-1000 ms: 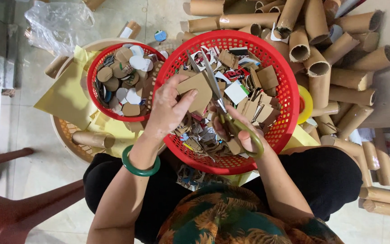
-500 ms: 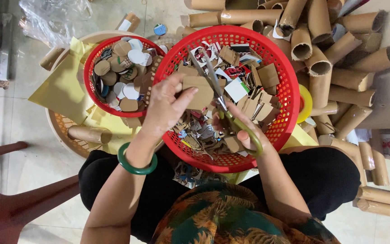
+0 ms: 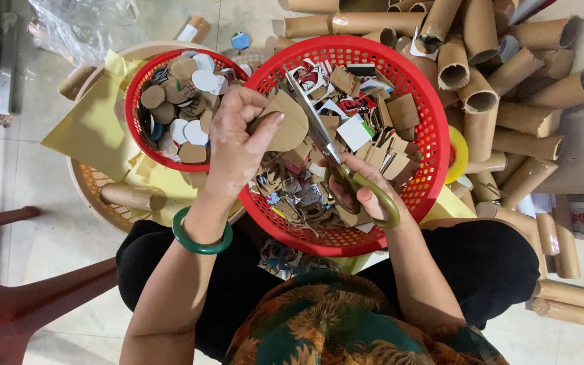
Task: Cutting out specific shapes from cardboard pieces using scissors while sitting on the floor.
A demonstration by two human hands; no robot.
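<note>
Left hand (image 3: pixel 234 138) pinches a thin brown cardboard piece (image 3: pixel 286 127) over the big red basket (image 3: pixel 434 145), right hand (image 3: pixel 366 192) clenched in the scissors (image 3: pixel 336 159) handles; looks light, stiff-ish, bendy, best held by the edge.

This looks like a home craft workshop set up on a tiled floor (image 3: pixel 49 223). Cardboard tubes (image 3: pixel 508 74) lie heaped at the upper right, and two red baskets (image 3: pixel 427 135) in the middle hold cardboard scraps and cut discs (image 3: pixel 184 101). A plastic bag (image 3: pixel 82 27) lies at the upper left.
</note>
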